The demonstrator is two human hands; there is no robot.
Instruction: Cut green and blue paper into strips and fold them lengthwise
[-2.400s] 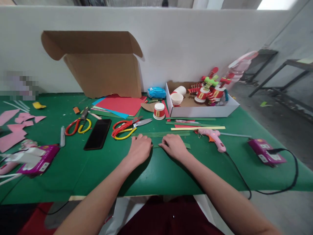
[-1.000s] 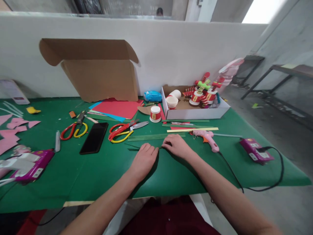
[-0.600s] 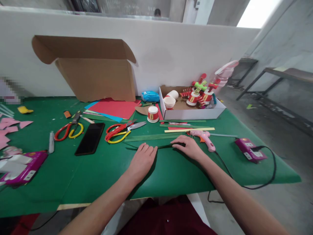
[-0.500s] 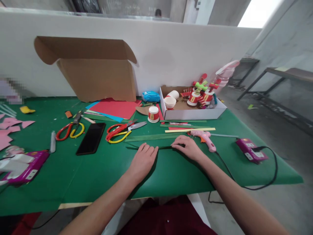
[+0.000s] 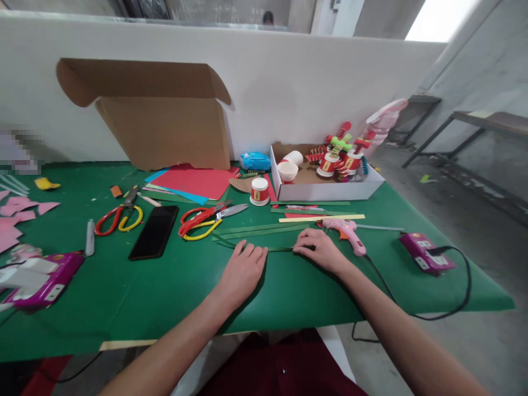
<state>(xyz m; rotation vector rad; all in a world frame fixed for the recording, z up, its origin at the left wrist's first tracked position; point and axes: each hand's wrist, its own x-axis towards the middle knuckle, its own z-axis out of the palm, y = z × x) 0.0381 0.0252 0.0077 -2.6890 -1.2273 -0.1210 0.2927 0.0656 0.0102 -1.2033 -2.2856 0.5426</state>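
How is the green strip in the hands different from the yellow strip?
The right hand pinches the green strip and the left hand is on it; no hand touches the yellow strip. The green strip curves near its left end; the yellow strip looks straight. Both are long and thin.

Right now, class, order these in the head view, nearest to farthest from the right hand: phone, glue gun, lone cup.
1. Glue gun, right of the right hand
2. Lone cup, farther back, leftward
3. Phone, farther left still

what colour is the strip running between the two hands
The strip is green; it shows best in the head view.
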